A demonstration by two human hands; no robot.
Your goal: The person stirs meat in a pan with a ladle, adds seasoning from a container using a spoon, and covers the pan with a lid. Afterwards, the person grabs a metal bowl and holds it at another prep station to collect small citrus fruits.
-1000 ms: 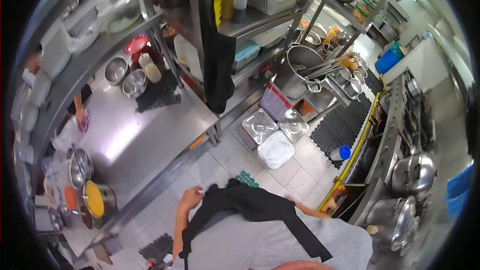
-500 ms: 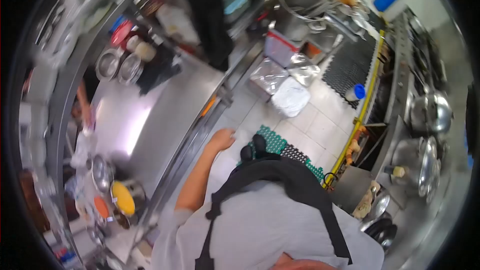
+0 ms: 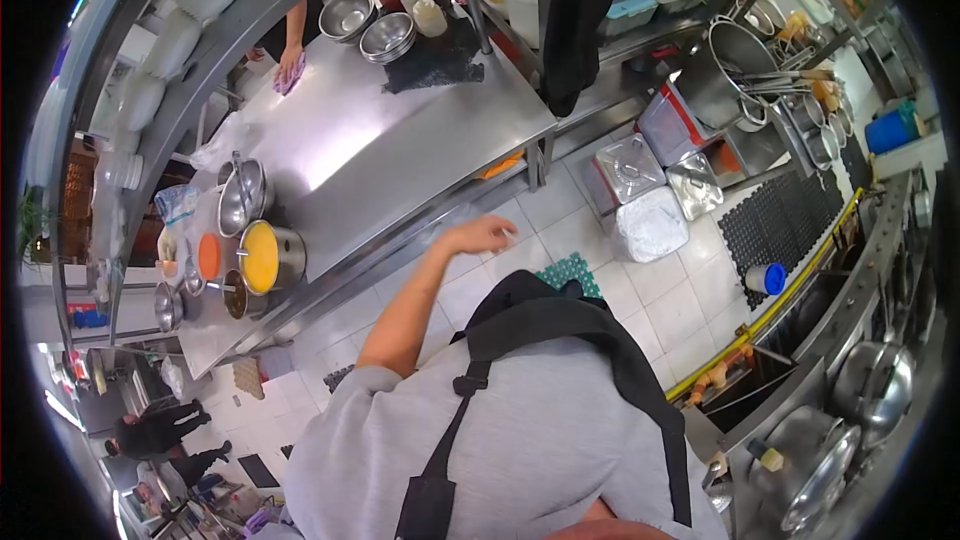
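My left hand [image 3: 482, 235] hangs in front of my body, above the tiled floor and beside the front edge of the steel table [image 3: 385, 195]. Its fingers are loosely bent and a little apart, with no clear object in them. My right hand is out of view. On the table's near-left end stand a pot of yellow liquid [image 3: 262, 258], an orange lid [image 3: 209, 256] and a steel bowl with a utensil [image 3: 243, 202]. Foil-covered containers [image 3: 652, 224] stand on the floor to the right of my hand.
Across the table another person's hand [image 3: 290, 72] presses a purple cloth on the top. Steel bowls [image 3: 387, 37] sit at its far end. A stove edge with a yellow pipe [image 3: 790, 292] runs along my right. A blue-lidded tub [image 3: 768, 278] stands near black matting [image 3: 775, 225].
My view has turned left, so the table and floor containers sit further right in it. My left hand reaches further right in view, its fingers looser. My shoes have dropped out of sight.
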